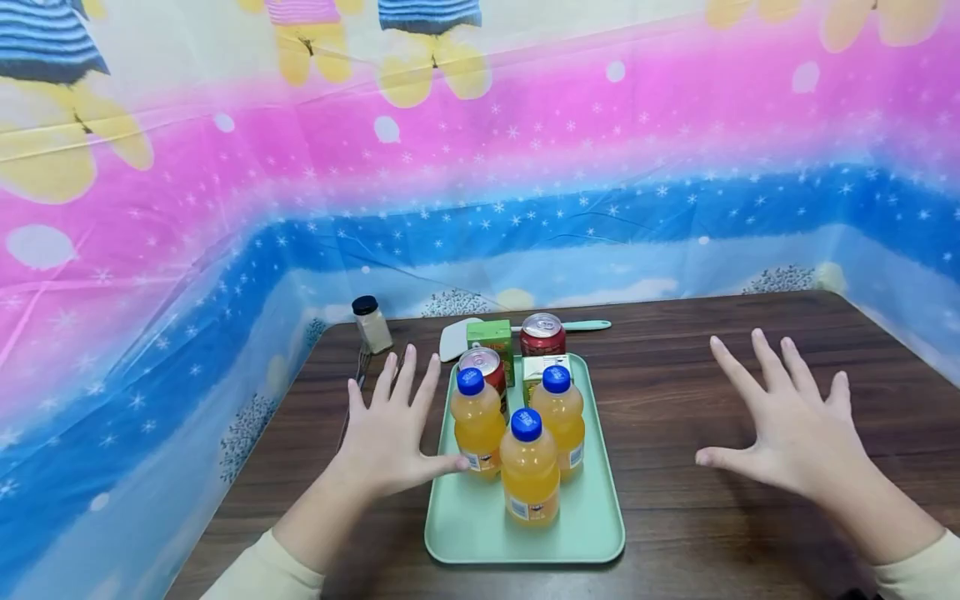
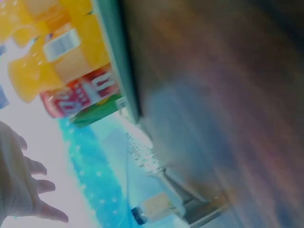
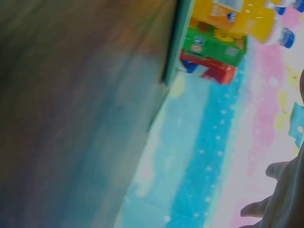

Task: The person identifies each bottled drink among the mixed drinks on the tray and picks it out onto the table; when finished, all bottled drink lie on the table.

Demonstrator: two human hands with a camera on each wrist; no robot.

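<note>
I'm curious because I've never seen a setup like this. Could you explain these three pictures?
There is no machine here, just a person's left hand and right hand, fingers spread, holding nothing. The widest picture comes from a camera on the head; the two tilted ones come from cameras on each wrist. On the dark wooden table lies a pale green tray bearing three bottles of orange drink. Behind these are two red cans and cartons, one of them green. A spatula and a black-lidded jar sit farther back.
</note>
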